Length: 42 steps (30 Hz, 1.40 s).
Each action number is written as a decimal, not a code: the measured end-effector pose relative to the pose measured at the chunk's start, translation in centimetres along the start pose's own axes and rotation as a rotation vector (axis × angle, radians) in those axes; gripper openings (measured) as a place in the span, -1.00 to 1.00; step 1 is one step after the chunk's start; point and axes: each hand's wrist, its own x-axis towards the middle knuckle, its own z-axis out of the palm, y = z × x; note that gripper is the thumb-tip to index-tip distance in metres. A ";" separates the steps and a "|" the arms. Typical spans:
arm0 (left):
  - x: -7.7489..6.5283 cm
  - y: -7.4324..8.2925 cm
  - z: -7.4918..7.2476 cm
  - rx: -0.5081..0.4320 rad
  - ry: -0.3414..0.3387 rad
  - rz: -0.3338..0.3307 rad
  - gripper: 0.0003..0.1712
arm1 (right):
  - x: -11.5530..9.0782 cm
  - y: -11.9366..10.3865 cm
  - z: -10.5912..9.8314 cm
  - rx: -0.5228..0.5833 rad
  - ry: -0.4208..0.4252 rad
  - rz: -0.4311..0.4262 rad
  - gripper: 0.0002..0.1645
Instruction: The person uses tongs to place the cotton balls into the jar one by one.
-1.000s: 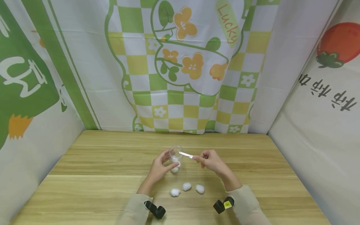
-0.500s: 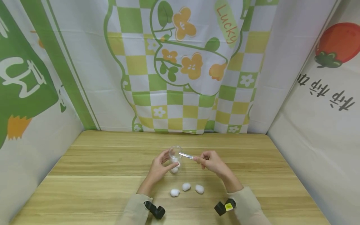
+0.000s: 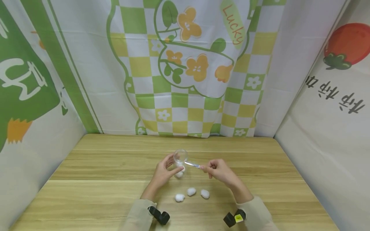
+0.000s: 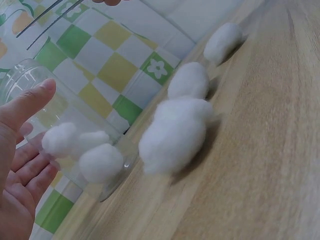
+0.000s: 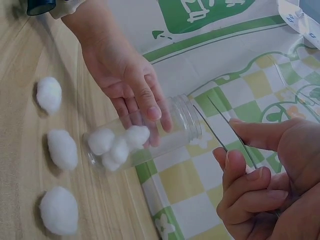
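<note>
A clear jar stands upright on the table with several white cotton balls at its bottom. My left hand holds the jar from its left side, thumb in front and fingers behind. My right hand pinches a pair of metal tweezers. Their tips are apart, with nothing between them, beside the jar's mouth. In front of the jar, three cotton balls lie on the table: one at left, a middle ball and one at right.
The wooden table reaches back to a checked curtain. White printed cloths hang on both sides. A black wrist camera sits on the left sleeve, and another camera on the right.
The right hand has moved slightly right and toward the body. The tweezer tips have dropped from over the jar's opening to its near right edge. The left hand and jar stay in place.
</note>
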 end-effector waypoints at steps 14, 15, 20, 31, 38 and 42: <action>0.1 0.0 0.1 0.003 0.008 -0.011 -0.22 | -1.1 0.7 0.2 0.012 -0.021 0.002 -0.53; 0.1 0.0 0.1 0.004 0.007 -0.009 -0.22 | -1.2 0.8 0.2 0.012 -0.023 0.001 -0.52; 0.1 0.0 0.1 0.010 0.005 -0.011 -0.21 | -1.4 1.1 0.4 0.012 -0.033 -0.007 -0.54; 0.1 -0.1 0.1 0.008 0.017 -0.027 -0.20 | -2.0 2.5 2.1 -0.050 -0.098 -0.033 -0.55; 0.0 0.0 0.1 0.007 0.030 -0.039 -0.21 | -2.3 3.2 3.0 -0.006 -0.095 -0.012 -0.54; 0.1 0.0 0.2 0.007 0.035 -0.034 -0.22 | -2.6 3.4 3.4 0.022 -0.107 0.006 -0.51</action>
